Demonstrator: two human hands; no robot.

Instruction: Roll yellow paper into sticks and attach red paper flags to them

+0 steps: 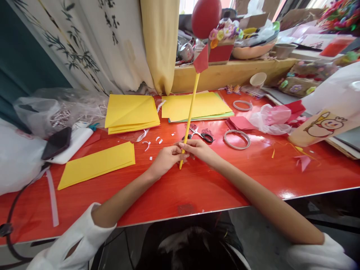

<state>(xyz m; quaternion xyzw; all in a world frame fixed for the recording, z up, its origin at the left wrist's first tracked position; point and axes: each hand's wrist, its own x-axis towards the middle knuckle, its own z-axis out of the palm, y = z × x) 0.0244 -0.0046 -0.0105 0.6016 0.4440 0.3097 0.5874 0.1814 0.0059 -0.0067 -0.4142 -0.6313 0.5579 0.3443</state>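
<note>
Upright in front of me stands a thin yellow stick (192, 103), tilted a little to the right, with a folded red paper piece (201, 60) at its top. My left hand (166, 159) pinches the stick near its lower end. On the same spot, fingers of my right hand (198, 149) close around it from the right. Just behind my hands lie scissors (206, 137) with black handles, partly hidden. A red balloon (206, 17) shows above the red paper; whether it joins the stick I cannot tell.
Yellow paper sheets (129, 112) lie at the back left, with another yellow stack (194, 107) beside them and folded yellow paper (97, 165) at left. Tape rolls (237, 139), red paper (240, 123), a phone (57, 143) and a drink cup (323, 125) are around.
</note>
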